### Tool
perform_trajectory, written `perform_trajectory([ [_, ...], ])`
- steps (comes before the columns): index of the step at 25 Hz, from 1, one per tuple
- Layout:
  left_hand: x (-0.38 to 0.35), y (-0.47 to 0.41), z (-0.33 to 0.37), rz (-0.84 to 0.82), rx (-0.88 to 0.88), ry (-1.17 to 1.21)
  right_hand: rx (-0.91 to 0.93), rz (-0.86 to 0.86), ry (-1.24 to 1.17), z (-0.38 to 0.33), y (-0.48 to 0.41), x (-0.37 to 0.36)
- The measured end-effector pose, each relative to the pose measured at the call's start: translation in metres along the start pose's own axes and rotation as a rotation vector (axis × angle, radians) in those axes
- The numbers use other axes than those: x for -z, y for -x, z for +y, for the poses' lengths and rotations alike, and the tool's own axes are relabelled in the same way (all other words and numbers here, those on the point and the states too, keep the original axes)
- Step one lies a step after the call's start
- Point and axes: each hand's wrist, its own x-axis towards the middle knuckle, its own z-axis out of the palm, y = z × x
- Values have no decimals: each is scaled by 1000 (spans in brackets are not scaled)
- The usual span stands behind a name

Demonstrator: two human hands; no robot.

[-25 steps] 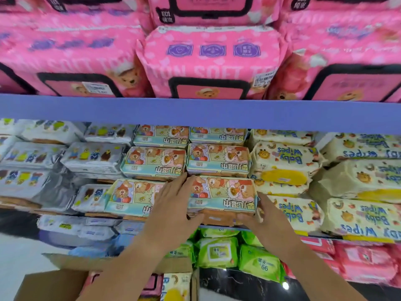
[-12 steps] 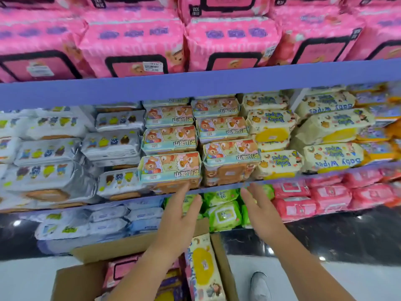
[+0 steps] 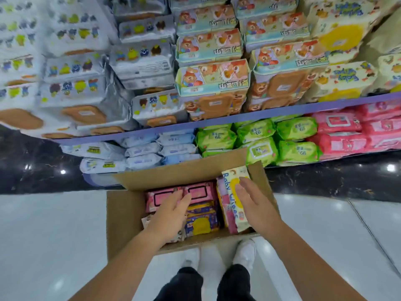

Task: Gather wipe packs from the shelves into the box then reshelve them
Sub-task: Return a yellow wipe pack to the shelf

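An open cardboard box (image 3: 124, 213) stands on the floor below me, holding several wipe packs. My left hand (image 3: 169, 216) hangs over the pink packs (image 3: 165, 196) at the box's left, fingers straight, holding nothing. My right hand (image 3: 256, 205) reaches over the cream "Baby Wipes" pack (image 3: 235, 211) standing on edge at the box's right, fingers relaxed; whether it touches the pack is unclear. A blue-and-yellow pack (image 3: 201, 220) lies in the middle of the box. Bear-print packs (image 3: 213, 79) fill the shelf above.
The blue shelf edge (image 3: 282, 111) runs across above the box. Green packs (image 3: 256, 137), pink packs (image 3: 342, 131) and pale blue packs (image 3: 160, 148) sit on the lowest shelf. White-grey packs (image 3: 76, 88) stack at left. My white shoes (image 3: 245, 255) stand behind the box on glossy floor.
Both hands let go of the bear-print pack on the shelf and dropped down to the box. My view tilted from the shelves down to the box and floor.
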Motion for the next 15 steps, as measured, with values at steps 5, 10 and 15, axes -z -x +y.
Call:
perform_trajectory([
  [5, 36, -16, -116, 9, 212, -51, -112, -118, 135, 37, -28, -79],
  [10, 68, -51, -184, -60, 328, -140, -260, -224, 374, 65, -74, -146],
  [15, 68, -86, -203, -163, 256, -192, -121, -4, 412, 64, -87, -158],
])
